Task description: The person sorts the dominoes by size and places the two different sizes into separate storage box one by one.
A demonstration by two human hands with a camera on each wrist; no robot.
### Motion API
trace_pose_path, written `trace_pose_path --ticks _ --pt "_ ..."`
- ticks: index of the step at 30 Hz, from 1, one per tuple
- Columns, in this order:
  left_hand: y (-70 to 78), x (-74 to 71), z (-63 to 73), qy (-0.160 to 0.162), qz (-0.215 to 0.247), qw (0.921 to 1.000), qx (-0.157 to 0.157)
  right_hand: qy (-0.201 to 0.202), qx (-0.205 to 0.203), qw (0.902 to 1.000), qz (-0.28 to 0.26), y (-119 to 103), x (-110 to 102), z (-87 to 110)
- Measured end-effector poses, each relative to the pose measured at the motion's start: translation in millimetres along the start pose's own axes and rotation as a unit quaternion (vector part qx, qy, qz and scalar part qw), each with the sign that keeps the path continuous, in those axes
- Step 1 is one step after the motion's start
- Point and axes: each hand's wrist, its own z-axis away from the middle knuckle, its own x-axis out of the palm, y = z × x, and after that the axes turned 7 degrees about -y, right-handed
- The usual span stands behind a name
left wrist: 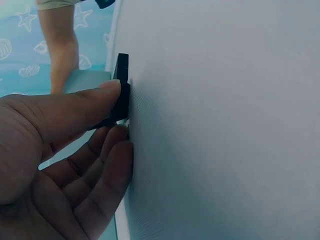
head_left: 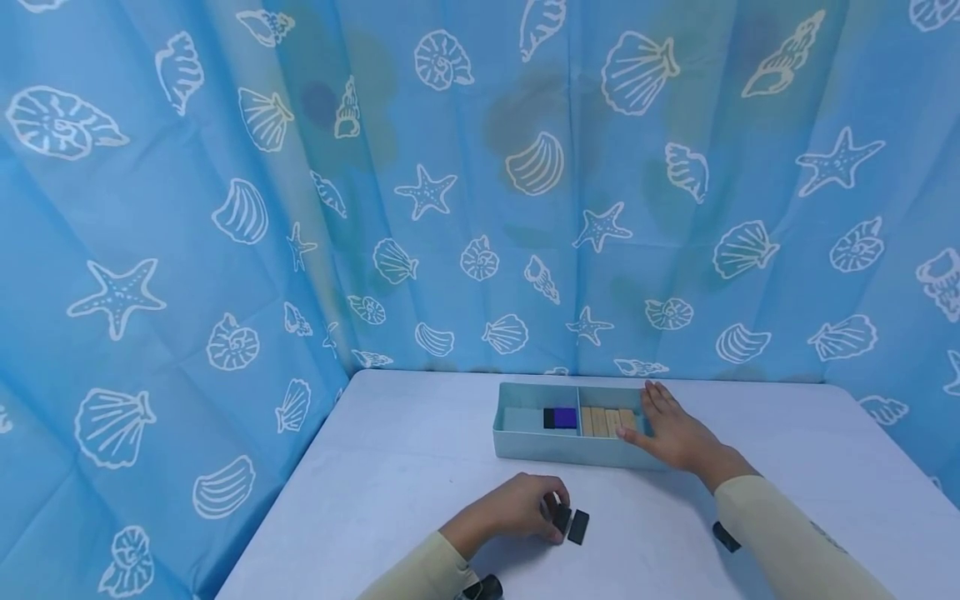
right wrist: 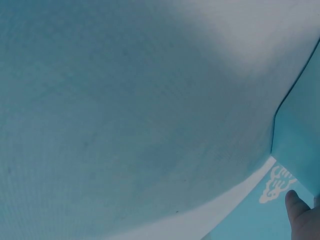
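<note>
My left hand [head_left: 519, 507] pinches a small black block [head_left: 561, 517] between thumb and fingers, low over the white table. In the left wrist view the thumb presses on the near face of that block [left wrist: 121, 104]. Right beside it lies a second black block [head_left: 578, 527]. A light blue-green box [head_left: 540, 447] with two compartments stands farther back. My right hand [head_left: 678, 435] rests across its right end, fingers straight and thumb spread over the front rim. The right wrist view catches only a bit of that hand [right wrist: 305, 220] in its corner.
Several pale wooden blocks [head_left: 600, 422] stand in a row in the box's right compartment. A purple block [head_left: 566, 417] and a black block [head_left: 549, 418] sit in the left one. A blue shell-patterned curtain [head_left: 465, 208] hangs behind the white table [head_left: 390, 450].
</note>
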Motion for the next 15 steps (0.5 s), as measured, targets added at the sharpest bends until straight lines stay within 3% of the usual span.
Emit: trace_pose_path --ticks 10,15 --pt "-7.2 0.9 -1.3 0.008 0.046 0.9989 0.01 -0.003 0.003 1.0 0.0 1 0 3.2" --pt "-11.9 -1.7 -0.8 0.011 0.103 0.9946 0.005 -0.001 0.002 1.0 -0.003 -1 -1 2.2"
